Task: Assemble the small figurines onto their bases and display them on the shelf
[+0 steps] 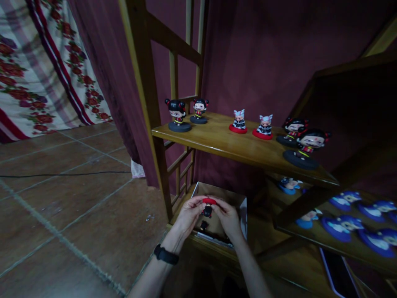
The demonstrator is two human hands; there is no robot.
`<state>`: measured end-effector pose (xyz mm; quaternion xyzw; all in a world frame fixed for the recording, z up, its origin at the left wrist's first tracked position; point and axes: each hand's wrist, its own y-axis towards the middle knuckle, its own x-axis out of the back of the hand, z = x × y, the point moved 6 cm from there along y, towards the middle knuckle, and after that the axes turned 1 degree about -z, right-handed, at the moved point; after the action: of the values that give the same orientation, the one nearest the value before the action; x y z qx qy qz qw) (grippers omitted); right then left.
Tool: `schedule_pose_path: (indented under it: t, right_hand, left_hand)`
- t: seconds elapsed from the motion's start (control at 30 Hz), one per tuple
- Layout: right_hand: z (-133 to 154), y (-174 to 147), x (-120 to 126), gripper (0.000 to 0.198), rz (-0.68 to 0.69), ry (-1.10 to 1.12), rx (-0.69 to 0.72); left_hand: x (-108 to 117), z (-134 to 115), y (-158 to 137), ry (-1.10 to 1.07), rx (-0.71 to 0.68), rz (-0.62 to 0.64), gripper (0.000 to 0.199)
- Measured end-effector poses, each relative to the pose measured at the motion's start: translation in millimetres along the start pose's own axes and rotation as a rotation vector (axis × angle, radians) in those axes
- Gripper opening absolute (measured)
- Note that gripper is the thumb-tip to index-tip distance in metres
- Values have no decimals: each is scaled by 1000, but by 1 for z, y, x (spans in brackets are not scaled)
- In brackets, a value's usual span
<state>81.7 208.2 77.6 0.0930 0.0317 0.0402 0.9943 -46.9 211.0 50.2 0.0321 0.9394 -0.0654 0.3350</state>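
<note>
Plainly, both hands are busy with one small figurine (pixel 207 211), held over an open box (pixel 245 215) that stands near the left end of the lower shelf (pixel 266 238). The left hand (pixel 189 215) is partly closed, its fingers and thumb gripping the figurine from its side, and a black band (pixel 166 254) sits on that wrist. The right hand (pixel 228 217) is curled in much the same way, its fingertips meeting the figurine's red base from the other side. Its dark head points towards the person's forearms, the base lying beyond it; I can't tell how far it is tipped. Just below, a smaller dark piece (pixel 204 225) rests inside the box, close to its near edge.

Above, on the upper shelf (pixel 214 130), two black-haired figures (pixel 176 114) stand by the left end on dark bases, two white-haired ones (pixel 239 121) on red bases stand towards the middle, and another black-haired pair (pixel 310 145) stands towards the right end, one beside the front edge. Lower right, several blue-based figures (pixel 341 228) share another shelf (pixel 305 227).
</note>
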Motion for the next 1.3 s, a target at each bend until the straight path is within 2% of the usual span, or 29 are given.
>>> schedule_pose_path:
  t: [0.1,0.23,0.3,0.43,0.57,0.77,1.03,1.17,1.3]
  right_hand:
    - [0,-1,1,21,-22,11,-23]
    - [-22,1,0,24,-115,27,-86]
    - [-40,2,-3,26,-155,81,-161]
    - [-68,-4,-14,38,-123,300,-386]
    - [-72,-9,-12,49,-107,388,-462]
    - [-73,-7,-9,43,-120,378,-446]
    - [-70,-3,-14,38,-118,368,-395]
    - [-64,-2,-14,33,-112,351,-367]
    - [-62,-3,-13,31,-126,364,-359]
  left_hand:
    - [-1,1,-1,5,-4,-11,29]
    - [4,15,3,-57,59,-91,31]
    - [11,26,5,-92,134,-166,26]
    - [26,42,7,-123,264,-272,14]
    - [32,41,7,-106,267,-294,13]
    - [28,33,6,-4,209,-250,20]
    - [27,29,10,135,41,-236,42]
    - [22,27,9,189,-15,-234,40]
    - [21,30,8,190,17,-237,32]
